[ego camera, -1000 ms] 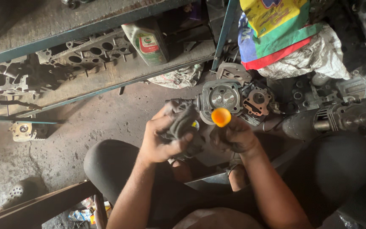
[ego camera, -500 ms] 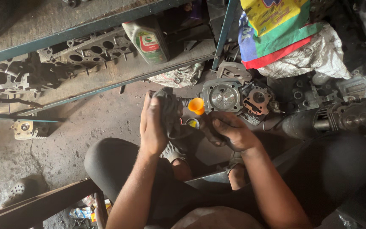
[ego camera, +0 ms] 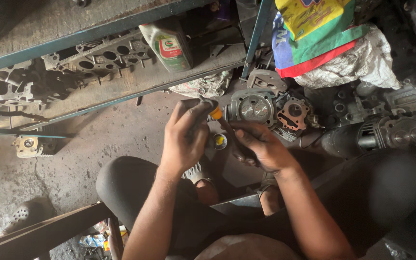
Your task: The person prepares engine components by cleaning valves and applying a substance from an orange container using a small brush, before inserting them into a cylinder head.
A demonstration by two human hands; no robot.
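L hand (ego camera: 185, 139) clenched round a dark part w/ orange tip (ego camera: 215, 113), R hand (ego camera: 261, 147) gripped its lower end, just beside the cylinder head (ego camera: 253, 107), shelf edge (ego camera: 121, 98) close above, bare floor (ego camera: 97, 139) to the left.

The left hand (ego camera: 186, 137) has closed over the orange cap (ego camera: 215, 113), now mostly hidden.

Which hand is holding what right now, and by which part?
Left hand wraps a tool with an orange end, gripped along its body. Right hand closes around a dark part; the hold point cannot be told.
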